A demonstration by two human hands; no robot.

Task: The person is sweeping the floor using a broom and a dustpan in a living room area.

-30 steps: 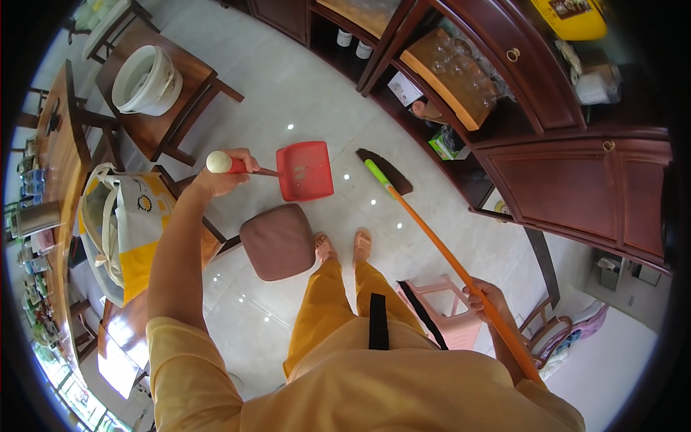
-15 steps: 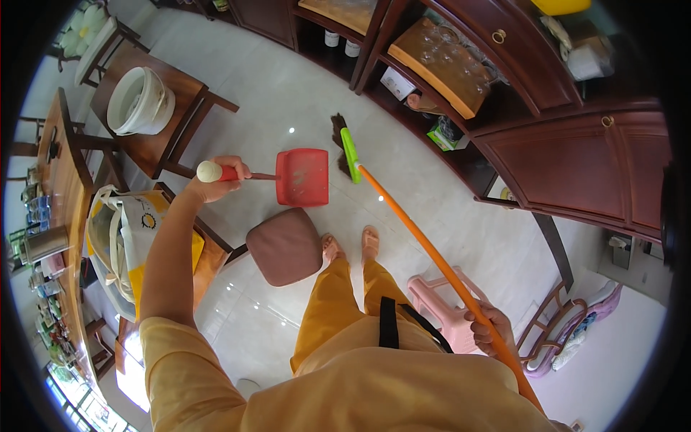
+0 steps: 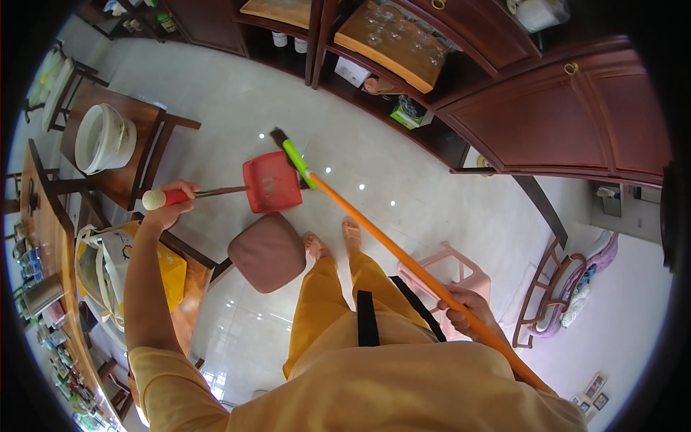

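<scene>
My left hand is closed round the red grip of a long-handled dustpan, whose red pan lies on the pale tiled floor. Some light bits of debris show inside the pan. My right hand grips the orange pole of a broom. The broom's green head with dark bristles stands at the pan's right edge, and part of its bristles is hidden behind the head. Whether the bristles touch the pan I cannot tell.
A brown cushioned stool stands just below the pan. To the left are a wooden chair bearing a white bucket and a cloth bag. A pink plastic stool stands by my right hand. Dark wooden cabinets line the far right.
The broom head has moved left, from a short gap away to the dustpan's right edge. The whole view has shifted, with furniture appearing further left.
</scene>
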